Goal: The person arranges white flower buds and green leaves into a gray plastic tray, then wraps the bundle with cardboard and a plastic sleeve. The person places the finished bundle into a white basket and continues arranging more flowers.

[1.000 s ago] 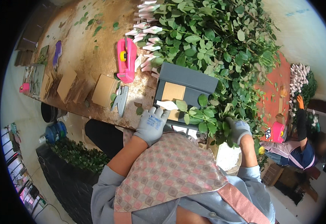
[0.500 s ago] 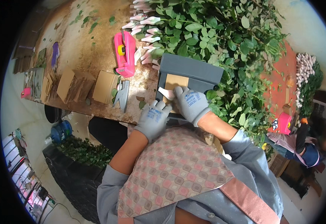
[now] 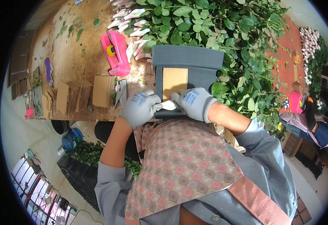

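Observation:
Between my hands lies a rose bud [image 3: 169, 105] in a whitish sleeve, resting crosswise by the near edge of a dark ribbed stand [image 3: 203, 77]. My left hand [image 3: 139, 107], in a grey glove, pinches the sleeve's left end. On the other end, the fingers of my gloved right hand [image 3: 194, 103] are closed. Any stem behind the bud is hidden by the right hand. A tan cardboard piece [image 3: 175, 80] lies flat on the stand, just beyond the bud.
Leafy rose stems [image 3: 209, 26] with sleeved buds are piled beyond and right of the stand. Leftward are a pink tape dispenser [image 3: 116, 54], a grey stapler [image 3: 121, 92] and folded cardboard pieces [image 3: 103, 91]. A co-worker [image 3: 314, 127] is at the far right.
The bud has come nearer to me, down the cardboard to the stand's near edge. My left hand has closed on its left end. The view has shifted a little.

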### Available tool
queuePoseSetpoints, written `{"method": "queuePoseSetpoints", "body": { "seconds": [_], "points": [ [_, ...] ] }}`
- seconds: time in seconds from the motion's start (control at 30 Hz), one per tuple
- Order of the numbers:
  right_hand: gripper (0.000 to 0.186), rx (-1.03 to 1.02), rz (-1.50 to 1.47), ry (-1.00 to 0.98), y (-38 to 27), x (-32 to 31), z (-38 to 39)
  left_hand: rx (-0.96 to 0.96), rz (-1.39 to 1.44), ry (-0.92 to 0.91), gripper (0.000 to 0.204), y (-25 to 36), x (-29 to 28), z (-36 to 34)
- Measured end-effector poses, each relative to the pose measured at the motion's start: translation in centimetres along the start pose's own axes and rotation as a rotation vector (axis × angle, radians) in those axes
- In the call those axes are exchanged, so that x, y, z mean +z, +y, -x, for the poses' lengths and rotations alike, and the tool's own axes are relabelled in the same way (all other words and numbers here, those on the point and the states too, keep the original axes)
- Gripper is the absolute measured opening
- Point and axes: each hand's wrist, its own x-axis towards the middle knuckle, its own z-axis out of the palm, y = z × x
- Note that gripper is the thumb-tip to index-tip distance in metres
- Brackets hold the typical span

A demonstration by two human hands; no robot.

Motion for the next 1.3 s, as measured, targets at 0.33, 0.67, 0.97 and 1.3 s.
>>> {"method": "queuePoseSetpoints", "body": {
  "seconds": [0.33,0.67,0.97,1.3],
  "points": [
    [0.029,-0.020,0.054,-0.035,-0.6,-0.1,0.0,-0.090,-0.506,0.153,0.011,-3.9,-3.9,4.6],
    [0.026,-0.053,0.097,0.006,-1.1,-0.1,-0.3,0.214,-0.471,0.248,0.031,5.0,4.7,2.6],
    [0.032,-0.129,0.119,0.249,2.1,-6.2,-0.4,0.245,-0.381,0.444,0.019,5.0,6.0,1.6],
    [0.033,0.374,0.146,0.646,15.3,-17.2,-8.7,0.229,-0.402,0.457,0.031,5.0,6.0,1.3]
  ]
}}
